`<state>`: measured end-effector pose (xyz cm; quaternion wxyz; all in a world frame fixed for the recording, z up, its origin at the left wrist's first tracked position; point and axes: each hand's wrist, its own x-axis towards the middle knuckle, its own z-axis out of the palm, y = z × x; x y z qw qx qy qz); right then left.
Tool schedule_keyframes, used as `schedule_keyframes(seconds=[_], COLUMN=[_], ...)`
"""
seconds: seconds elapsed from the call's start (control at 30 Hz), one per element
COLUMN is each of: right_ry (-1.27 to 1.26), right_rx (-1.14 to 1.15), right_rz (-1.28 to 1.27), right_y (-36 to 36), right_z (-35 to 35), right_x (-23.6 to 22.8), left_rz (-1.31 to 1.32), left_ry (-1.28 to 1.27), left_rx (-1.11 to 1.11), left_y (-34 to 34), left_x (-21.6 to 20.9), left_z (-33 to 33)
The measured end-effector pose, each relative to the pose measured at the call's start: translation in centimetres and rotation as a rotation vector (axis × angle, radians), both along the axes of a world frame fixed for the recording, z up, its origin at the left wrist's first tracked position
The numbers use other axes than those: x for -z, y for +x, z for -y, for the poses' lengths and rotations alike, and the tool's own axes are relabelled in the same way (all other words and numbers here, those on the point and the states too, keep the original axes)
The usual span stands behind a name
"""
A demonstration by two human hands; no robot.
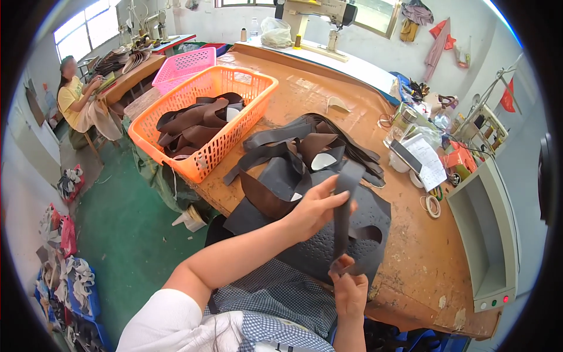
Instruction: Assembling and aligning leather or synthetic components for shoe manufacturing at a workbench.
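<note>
A long dark strip of leather-like material stretches upright between my hands over the table's near edge. My left hand grips its upper part, thumb on one face and fingers behind. Lower down, my right hand pinches the strip's other end. Beneath them lies a dark, perforated sheet across the table edge and my lap. Just beyond my left hand is a loose heap of black and brown strips, with white pieces showing among them.
An orange plastic basket holding brown strips stands left on the brown worktable, a pink basket behind it. Tape roll, papers and a grey metal box lie right. A sewing machine stands behind; a co-worker sits far left.
</note>
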<state>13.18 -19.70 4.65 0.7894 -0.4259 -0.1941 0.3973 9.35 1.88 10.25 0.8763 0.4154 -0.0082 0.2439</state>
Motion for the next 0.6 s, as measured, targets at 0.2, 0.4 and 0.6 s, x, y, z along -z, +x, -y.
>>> schedule_keyframes(seconds=[0.2, 0.4, 0.6], right_ry=[0.049, -0.020, -0.038], right_rx=[-0.041, 0.061, -0.032], right_rz=[-0.253, -0.410, -0.327], right_y=[1.8, 2.1, 1.3], right_z=[-2.7, -4.2, -5.7], right_x=[-2.7, -1.0, 0.5], left_rz=[-0.432, -0.679, -0.595], left_ry=[0.098, 1.003, 0.823], left_rx=[0.103, -0.596, -0.469], left_y=[5.5, -2.7, -8.2], left_x=[2.0, 5.5, 1.0], left_z=[-3.4, -0.6, 4.8])
